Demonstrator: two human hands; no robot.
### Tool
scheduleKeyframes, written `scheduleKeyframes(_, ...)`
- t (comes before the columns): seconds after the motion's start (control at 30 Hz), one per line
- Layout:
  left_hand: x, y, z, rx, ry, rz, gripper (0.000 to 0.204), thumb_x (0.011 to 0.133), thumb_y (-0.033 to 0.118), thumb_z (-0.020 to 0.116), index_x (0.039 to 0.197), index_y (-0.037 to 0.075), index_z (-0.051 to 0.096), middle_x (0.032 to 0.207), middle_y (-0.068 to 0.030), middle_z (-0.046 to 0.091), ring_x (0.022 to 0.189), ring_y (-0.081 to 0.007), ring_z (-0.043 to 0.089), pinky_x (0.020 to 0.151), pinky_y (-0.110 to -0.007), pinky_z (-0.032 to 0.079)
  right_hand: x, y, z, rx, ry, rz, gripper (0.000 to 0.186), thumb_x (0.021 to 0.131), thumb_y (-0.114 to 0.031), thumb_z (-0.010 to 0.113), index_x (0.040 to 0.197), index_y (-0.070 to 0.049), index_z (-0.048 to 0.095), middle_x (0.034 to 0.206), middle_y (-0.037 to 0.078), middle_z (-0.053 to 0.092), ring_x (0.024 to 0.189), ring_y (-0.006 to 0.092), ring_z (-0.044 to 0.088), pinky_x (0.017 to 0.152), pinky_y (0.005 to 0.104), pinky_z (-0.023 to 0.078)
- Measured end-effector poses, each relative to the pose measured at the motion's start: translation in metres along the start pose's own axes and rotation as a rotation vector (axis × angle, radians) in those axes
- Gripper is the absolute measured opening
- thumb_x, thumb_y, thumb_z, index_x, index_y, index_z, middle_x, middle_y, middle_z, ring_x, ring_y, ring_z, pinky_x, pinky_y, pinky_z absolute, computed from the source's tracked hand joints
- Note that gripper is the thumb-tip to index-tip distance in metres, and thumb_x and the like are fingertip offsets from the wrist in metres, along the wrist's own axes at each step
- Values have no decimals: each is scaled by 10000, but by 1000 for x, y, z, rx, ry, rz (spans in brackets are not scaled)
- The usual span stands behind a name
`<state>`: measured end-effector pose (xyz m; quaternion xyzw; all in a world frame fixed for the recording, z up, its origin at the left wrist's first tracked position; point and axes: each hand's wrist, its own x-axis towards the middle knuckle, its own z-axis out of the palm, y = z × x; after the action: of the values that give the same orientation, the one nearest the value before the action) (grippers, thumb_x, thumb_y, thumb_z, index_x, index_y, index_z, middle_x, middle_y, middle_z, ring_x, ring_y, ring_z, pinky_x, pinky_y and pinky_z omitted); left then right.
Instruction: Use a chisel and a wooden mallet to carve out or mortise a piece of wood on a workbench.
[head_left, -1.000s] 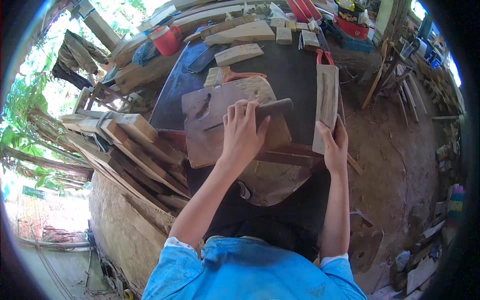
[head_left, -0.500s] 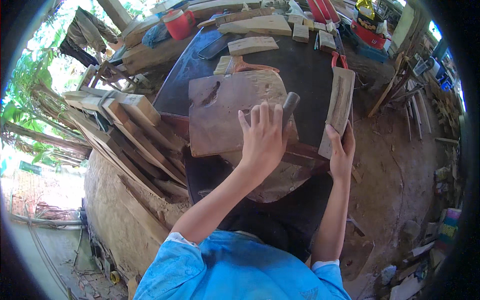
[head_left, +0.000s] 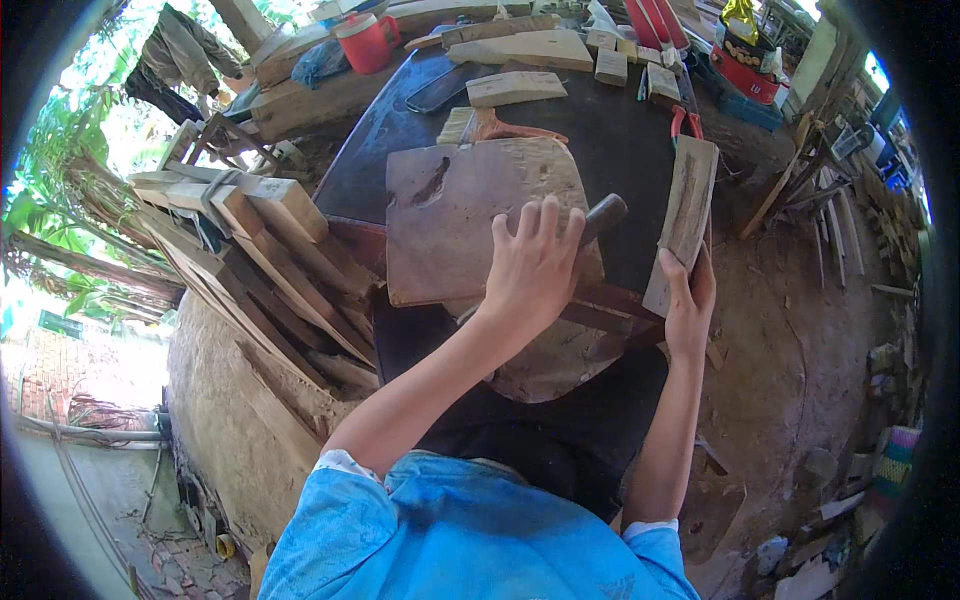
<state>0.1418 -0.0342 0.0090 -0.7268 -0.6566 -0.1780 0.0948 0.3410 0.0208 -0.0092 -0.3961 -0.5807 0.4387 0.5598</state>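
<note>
Over the brown wooden board (head_left: pixel 435 255), my left hand (head_left: pixel 535 260) is closed, back up, with its fingers bent. A dark, round-ended cylindrical handle (head_left: pixel 606 214) sticks out beside its index finger; the rest of that tool is hidden under the hand. My right hand (head_left: pixel 688 305) grips the lower end of a long rough wood piece (head_left: pixel 690 195), thumb on its face and fingers behind the right edge. That piece stands tilted at the right edge of the dark table (head_left: pixel 620 150). Just beyond the board lies a brush with an orange-brown handle (head_left: pixel 510 128) and pale bristles.
Cut wood blocks (head_left: pixel 515 88) and a dark phone-like slab (head_left: pixel 450 90) lie farther back on the table, near a red mug (head_left: pixel 367 45). Tied planks (head_left: pixel 250 230) lean at the left. Red tool handles (head_left: pixel 686 122) lie beyond the wood piece. A rounded wooden surface (head_left: pixel 545 370) is below the board.
The dark handle has tipped from steep to leaning farther right, and my left hand has shifted slightly right with it. My right hand keeps its hold on the wood piece. The view has shifted a little.
</note>
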Motion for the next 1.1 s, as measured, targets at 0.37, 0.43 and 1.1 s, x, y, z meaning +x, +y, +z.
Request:
scheduleKeyframes(0.37, -9, 4, 11, -23, 82, 40, 442, 957, 219, 584, 1352, 57, 469, 1403, -215, 474, 1283, -389, 448, 1094, -636, 328, 3, 9, -12, 40, -56, 70, 477, 959, -252, 588, 1346, 22, 535, 1233, 80, 607, 1051, 159, 568, 932, 275, 426)
scheduleKeyframes(0.43, -11, 2, 11, -24, 87, 58, 425, 972, 236, 575, 1343, 55, 476, 1396, -220, 486, 1279, -391, 453, 1093, -630, 331, 3, 11, -16, 110, -56, 128, 427, 961, -273, 583, 1279, 12, 575, 1131, 74, 633, 935, 142, 583, 846, 262, 448)
scheduleKeyframes(1.1, -30, 54, -28, -472, 1, 307, 436, 968, 262, 610, 1368, 120, 510, 1098, -80, 565, 1089, -273, 568, 1007, -524, 437, 15, 15, -37, 780, -31, 283, 407, 950, -383, 617, 1072, 5, 597, 984, 120, 630, 840, 183, 569, 776, 307, 472)
